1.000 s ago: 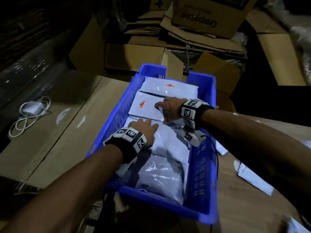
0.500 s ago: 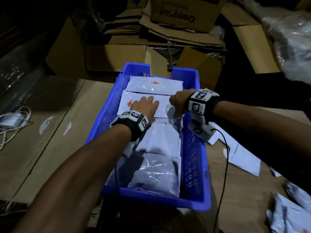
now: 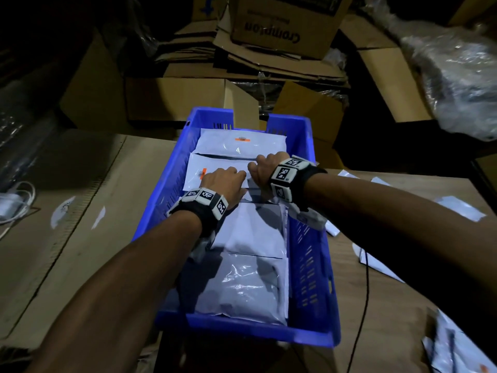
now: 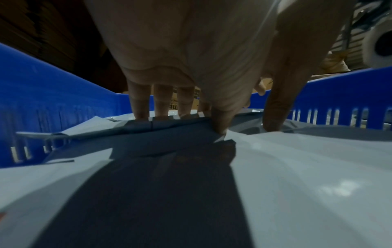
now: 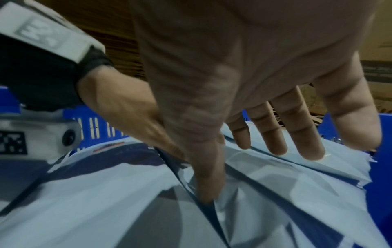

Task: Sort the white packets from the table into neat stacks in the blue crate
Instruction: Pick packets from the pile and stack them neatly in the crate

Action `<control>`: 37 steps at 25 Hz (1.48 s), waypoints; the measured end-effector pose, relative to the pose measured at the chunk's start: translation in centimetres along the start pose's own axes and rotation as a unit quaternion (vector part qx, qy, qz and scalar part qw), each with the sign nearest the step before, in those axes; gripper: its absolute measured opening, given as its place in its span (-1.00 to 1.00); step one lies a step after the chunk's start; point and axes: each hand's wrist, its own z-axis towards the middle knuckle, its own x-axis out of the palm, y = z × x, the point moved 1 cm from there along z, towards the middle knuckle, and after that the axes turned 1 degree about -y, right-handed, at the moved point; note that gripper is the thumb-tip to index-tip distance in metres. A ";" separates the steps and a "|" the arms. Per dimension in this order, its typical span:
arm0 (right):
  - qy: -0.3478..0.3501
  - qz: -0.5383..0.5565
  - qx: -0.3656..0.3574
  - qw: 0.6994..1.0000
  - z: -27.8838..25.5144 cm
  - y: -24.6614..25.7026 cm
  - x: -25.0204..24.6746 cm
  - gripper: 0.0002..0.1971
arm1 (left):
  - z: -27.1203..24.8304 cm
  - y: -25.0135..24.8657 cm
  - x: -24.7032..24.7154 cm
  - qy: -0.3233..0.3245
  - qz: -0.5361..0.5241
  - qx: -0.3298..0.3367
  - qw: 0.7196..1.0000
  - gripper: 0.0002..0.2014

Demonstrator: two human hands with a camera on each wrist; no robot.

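A blue crate (image 3: 320, 265) holds a row of white packets. Both hands work on the second packet from the far end (image 3: 215, 168), which has an orange mark. My left hand (image 3: 226, 181) presses straight fingers (image 4: 163, 104) down at that packet's near edge, the thumb set apart to the right. My right hand (image 3: 265, 168) is right beside it: its thumb (image 5: 207, 184) pushes into the seam between packets, its fingers lie straight on the packet beyond. The far packet (image 3: 242, 146) and the two nearer ones (image 3: 250, 227) lie flat. Loose packets (image 3: 460, 208) remain on the table.
Cardboard boxes (image 3: 285, 22) pile up behind the crate. A plastic-wrapped bundle (image 3: 457, 76) sits at upper right. Flat cardboard (image 3: 80, 211) and a white charger with its cable (image 3: 13, 200) lie left of the crate. More packets (image 3: 457, 351) lie at the near right.
My left hand moved forward from the third packet to the second. My right hand went to the crate's right side, then came back beside the left. Both now press fingertips down.
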 end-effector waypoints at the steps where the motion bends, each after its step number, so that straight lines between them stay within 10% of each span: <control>1: 0.005 -0.005 -0.004 1.000 -0.1 0.0 -0.1 -0.46 | -0.1 0.2 0.0 -0.003 0.002 0.001 1.000 -0.76; 12: 0.053 0.082 -0.004 0.995 0.7 -1.1 -1.6 -0.62 | -0.9 2.1 -0.3 0.028 -0.124 -0.022 0.992 -0.75; 29: 0.033 0.007 -0.044 0.998 0.6 -1.3 -1.2 -0.59 | 0.9 2.3 1.6 0.068 -0.042 -0.057 0.995 -0.57; 37: 0.061 0.063 -0.039 0.995 0.3 -1.4 -1.3 -0.52 | 1.1 2.7 0.6 0.080 -0.117 -0.051 0.989 -0.82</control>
